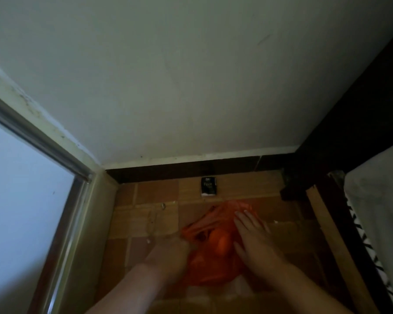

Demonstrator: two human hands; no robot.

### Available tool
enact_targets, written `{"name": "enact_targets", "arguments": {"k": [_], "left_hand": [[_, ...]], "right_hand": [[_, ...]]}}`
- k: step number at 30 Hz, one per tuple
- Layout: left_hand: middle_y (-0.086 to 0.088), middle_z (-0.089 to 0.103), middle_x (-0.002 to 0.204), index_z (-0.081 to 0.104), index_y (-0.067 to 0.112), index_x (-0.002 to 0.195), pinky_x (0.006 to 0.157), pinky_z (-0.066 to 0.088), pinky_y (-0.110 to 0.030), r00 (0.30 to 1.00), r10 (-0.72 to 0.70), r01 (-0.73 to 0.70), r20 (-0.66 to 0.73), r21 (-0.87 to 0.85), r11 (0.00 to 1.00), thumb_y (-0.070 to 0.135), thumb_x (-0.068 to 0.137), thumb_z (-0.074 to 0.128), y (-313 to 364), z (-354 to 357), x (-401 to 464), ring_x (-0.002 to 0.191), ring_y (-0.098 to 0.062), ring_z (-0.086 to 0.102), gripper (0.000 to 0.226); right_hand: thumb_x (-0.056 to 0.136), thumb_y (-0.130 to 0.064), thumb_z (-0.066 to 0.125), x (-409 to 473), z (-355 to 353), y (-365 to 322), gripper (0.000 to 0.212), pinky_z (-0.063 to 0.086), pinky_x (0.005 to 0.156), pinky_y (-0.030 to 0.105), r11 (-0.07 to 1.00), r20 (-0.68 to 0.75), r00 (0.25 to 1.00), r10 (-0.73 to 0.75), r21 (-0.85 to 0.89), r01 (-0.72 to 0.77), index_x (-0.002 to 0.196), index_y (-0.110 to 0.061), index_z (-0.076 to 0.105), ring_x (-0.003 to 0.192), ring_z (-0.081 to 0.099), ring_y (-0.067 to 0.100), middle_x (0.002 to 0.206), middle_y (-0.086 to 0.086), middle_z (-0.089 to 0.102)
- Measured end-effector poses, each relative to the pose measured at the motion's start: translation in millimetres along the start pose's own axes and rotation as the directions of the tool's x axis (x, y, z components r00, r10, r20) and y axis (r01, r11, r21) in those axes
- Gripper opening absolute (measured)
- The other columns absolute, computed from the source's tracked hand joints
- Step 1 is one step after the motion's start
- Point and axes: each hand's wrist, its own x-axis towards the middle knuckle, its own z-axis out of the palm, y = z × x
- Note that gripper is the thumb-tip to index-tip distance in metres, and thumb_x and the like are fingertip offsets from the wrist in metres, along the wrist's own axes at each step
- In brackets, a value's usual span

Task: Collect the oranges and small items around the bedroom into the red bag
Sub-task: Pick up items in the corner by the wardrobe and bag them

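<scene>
The red bag (pixel 210 257) lies on the tiled floor (pixel 145 196), in the narrow space between a glass door on the left and a dark bed frame on the right. It is a thin plastic bag, and in this dim light its colour looks more orange-red than pure red. The plastic is crumpled, with many folds, and its handles spread toward the upper left. The mouth of the bag is open, and inside it one orange (pixel 219 242) shows as a round, smooth, brighter shape near the middle.

The right hand (pixel 253 241) lies flat on the right part of the bag, with the fingers straight and a little apart, pointing away from the person; the fingertips reach near the far edge of the plastic. The left hand (pixel 170 252) is at the left edge of the bag, and it looks blurred, so I cannot tell if its fingers grip the plastic or only touch it.

Beyond the bag, close to the dark skirting of the wall, a small dark packet (pixel 208 186) with a white lower edge stands on the floor, apart from the bag. A few small pale crumbs (pixel 148 241) lie on the tiles to the left of the bag. On the far right there is a white bed cover (pixel 381 200) with a black and white patterned border.
</scene>
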Motion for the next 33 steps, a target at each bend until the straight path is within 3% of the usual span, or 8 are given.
{"name": "enact_targets", "arguments": {"k": [6,10,13,19,22,26,30,33], "left_hand": [[0.001,0.040,0.158,0.052,0.028,0.145,0.124,0.018,-0.061,0.993,-0.120,0.122,-0.019,0.181,0.976,0.030,0.101,0.045,-28,11,16,0.156,-0.024,0.018,0.045],[0.007,0.040,0.160,0.056,0.031,0.143,0.126,0.006,-0.059,0.984,-0.125,0.129,-0.124,0.027,0.991,0.059,0.100,0.022,-24,7,15,0.156,-0.022,0.018,0.061],[0.011,0.054,0.151,0.071,0.033,0.110,0.123,0.018,-0.048,0.967,-0.069,0.054,-0.247,-0.069,0.996,0.061,0.102,0.019,-10,0,13,0.149,-0.014,0.032,0.060],[0.015,0.042,0.158,0.070,0.038,0.122,0.124,0.011,-0.055,0.985,-0.077,0.087,-0.157,0.055,0.995,0.076,0.092,0.034,-2,-3,5,0.154,-0.021,0.025,0.060],[0.005,0.014,0.168,0.026,0.039,0.157,0.125,0.005,-0.060,0.996,-0.053,0.066,-0.075,0.183,0.981,0.073,0.085,0.047,-4,9,4,0.158,-0.027,0.011,0.083],[-0.006,-0.014,0.172,-0.011,0.030,0.164,0.124,0.008,-0.061,0.992,-0.117,0.099,0.050,0.280,0.955,0.067,0.093,0.056,-6,25,11,0.160,-0.032,-0.008,0.104],[-0.011,-0.017,0.172,-0.016,0.027,0.163,0.126,0.008,-0.062,0.981,-0.195,0.175,0.016,0.367,0.914,0.065,0.100,0.041,-25,36,21,0.159,-0.035,-0.012,0.093],[-0.011,-0.018,0.172,-0.010,0.025,0.164,0.126,0.010,-0.060,0.966,-0.259,0.250,-0.022,0.361,0.899,0.064,0.101,0.041,-32,36,24,0.159,-0.036,-0.013,0.090]], "right_hand": [[0.103,-0.038,0.041,2,4,10,0.054,0.011,0.124,0.039,0.997,-0.083,0.994,0.074,0.001,-0.074,0.155,-0.025,0.042,0.155,0.019,0.012,0.164,-0.010,0.032],[0.091,-0.038,0.041,0,1,5,0.038,0.036,0.105,0.040,1.000,-0.388,0.921,0.010,0.011,-0.006,0.098,-0.025,0.077,0.121,0.059,0.015,0.121,-0.009,0.068],[0.093,-0.036,0.052,3,-16,-16,0.026,0.034,0.107,0.036,0.985,-0.563,0.822,-0.093,0.068,0.158,0.107,-0.025,0.071,0.125,0.054,0.017,0.126,-0.006,0.063],[0.096,-0.052,0.045,13,-15,-41,0.074,-0.009,0.125,0.040,0.943,-0.060,0.941,-0.332,0.007,0.333,0.163,-0.036,0.016,0.158,-0.010,0.009,0.171,-0.014,0.005],[0.094,-0.053,0.045,6,11,-32,0.081,-0.016,0.124,0.042,0.952,0.103,0.947,-0.306,-0.001,0.307,0.164,-0.037,0.007,0.156,-0.020,0.012,0.173,-0.009,-0.006],[0.089,-0.057,0.045,-10,39,-21,0.081,-0.019,0.123,0.040,0.960,0.183,0.946,-0.269,-0.022,0.278,0.162,-0.038,0.015,0.159,-0.010,0.022,0.173,-0.002,-0.003],[0.081,-0.061,0.051,-26,54,-20,0.070,0.026,0.117,0.050,0.941,0.121,0.945,-0.303,-0.119,0.316,0.146,-0.035,0.052,0.147,0.042,0.029,0.162,0.004,0.041],[0.072,-0.066,0.057,-33,61,-23,0.051,0.057,0.090,0.039,0.939,-0.022,0.948,-0.317,-0.149,0.311,0.110,-0.035,0.073,0.111,0.067,0.018,0.132,-0.004,0.066]]}}
